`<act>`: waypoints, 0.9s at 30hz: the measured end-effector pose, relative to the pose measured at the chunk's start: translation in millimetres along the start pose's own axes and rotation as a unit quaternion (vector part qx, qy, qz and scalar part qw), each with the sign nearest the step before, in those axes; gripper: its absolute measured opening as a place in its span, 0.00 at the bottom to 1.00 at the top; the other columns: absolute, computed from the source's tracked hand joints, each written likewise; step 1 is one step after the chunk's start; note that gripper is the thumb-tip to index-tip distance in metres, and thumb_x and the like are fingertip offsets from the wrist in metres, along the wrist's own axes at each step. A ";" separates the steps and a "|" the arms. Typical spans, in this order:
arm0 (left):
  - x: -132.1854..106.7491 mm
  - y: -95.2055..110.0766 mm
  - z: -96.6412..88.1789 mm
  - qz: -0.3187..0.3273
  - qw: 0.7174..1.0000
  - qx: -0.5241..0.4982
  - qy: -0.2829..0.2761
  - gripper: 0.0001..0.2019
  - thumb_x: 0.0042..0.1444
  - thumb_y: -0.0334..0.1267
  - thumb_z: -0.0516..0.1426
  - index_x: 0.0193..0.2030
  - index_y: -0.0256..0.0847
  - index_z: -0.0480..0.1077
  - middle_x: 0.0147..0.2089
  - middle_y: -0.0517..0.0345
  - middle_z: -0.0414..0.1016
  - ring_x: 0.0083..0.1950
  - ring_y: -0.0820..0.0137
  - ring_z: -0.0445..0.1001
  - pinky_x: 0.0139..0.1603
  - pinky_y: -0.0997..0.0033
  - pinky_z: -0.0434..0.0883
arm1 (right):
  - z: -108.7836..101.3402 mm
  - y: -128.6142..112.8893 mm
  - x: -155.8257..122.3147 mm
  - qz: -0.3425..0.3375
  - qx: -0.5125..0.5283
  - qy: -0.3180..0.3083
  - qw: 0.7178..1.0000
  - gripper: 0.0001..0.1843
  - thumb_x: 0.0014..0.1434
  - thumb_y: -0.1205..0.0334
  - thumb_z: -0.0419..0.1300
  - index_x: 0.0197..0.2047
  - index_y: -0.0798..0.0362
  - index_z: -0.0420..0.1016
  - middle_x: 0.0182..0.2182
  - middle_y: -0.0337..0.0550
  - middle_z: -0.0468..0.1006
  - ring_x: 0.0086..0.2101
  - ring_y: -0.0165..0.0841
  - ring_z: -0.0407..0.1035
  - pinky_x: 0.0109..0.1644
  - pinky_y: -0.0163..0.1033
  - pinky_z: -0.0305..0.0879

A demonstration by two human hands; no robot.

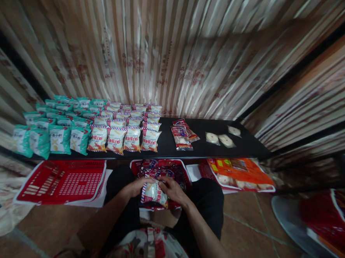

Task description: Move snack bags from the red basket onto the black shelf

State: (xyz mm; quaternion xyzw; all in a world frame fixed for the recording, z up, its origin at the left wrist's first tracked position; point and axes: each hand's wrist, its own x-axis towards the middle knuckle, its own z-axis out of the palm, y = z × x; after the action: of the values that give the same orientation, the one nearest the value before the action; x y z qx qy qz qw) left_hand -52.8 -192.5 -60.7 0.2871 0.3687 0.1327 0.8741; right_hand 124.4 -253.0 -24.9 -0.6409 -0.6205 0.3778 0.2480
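Between my knees, my left hand (138, 186) and my right hand (172, 189) both grip a white snack bag (154, 193) with red print and a striped edge. My fingers are closed on its upper part, and the bag is tilted toward me. Right beneath it is a red basket (187, 174) filled with dark red shiny packets (160, 170). On the black shelf ahead, rows of matching white snack bags (131, 138) stand upright beside rows of teal snack bags (59, 139) at the left.
Red packets (181, 137) and round pale pieces in clear wrap (226, 141) lie farther right on the black shelf (197, 152). A red basket (76, 180) stands below left; another basket (272, 188) with an orange bag (242, 170) is below right. A striped curtain (156, 60) hangs behind.
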 end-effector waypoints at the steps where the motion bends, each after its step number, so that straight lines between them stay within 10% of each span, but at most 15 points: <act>1: -0.4 2.8 0.5 -0.002 1.000 0.007 0.002 0.15 0.39 0.41 0.63 0.33 0.33 0.73 0.28 0.55 0.77 0.28 0.70 0.74 0.35 0.72 0.66 | -2.2 -1.5 -1.0 0.005 0.006 -0.015 1.000 0.21 0.57 0.50 0.52 0.48 0.51 0.75 0.45 0.47 0.77 0.46 0.40 0.70 0.52 0.45 0.63; 11: -4.4 21.9 4.8 0.030 0.997 0.061 0.045 0.19 0.33 0.46 0.67 0.28 0.33 0.73 0.23 0.59 0.74 0.24 0.72 0.70 0.30 0.73 0.64 | -12.2 -7.1 -4.5 0.058 0.086 -0.069 0.992 0.28 0.55 0.40 0.52 0.47 0.52 0.75 0.37 0.43 0.80 0.37 0.39 0.73 0.41 0.41 0.65; 27: -12.6 25.2 15.3 0.216 0.974 -0.056 0.048 0.22 0.40 0.45 0.67 0.42 0.35 0.74 0.43 0.47 0.78 0.47 0.63 0.74 0.51 0.67 0.66 | 20.0 -1.8 -7.2 0.131 0.347 0.121 0.921 0.28 0.49 0.38 0.58 0.40 0.55 0.75 0.27 0.41 0.78 0.29 0.35 0.69 0.32 0.35 0.64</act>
State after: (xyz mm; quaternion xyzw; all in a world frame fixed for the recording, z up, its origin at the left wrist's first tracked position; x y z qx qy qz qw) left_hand -51.1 -184.2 -29.8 0.3036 0.3315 0.3523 0.8209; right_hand 107.9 -262.8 -34.0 -0.6312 -0.3266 0.5181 0.4760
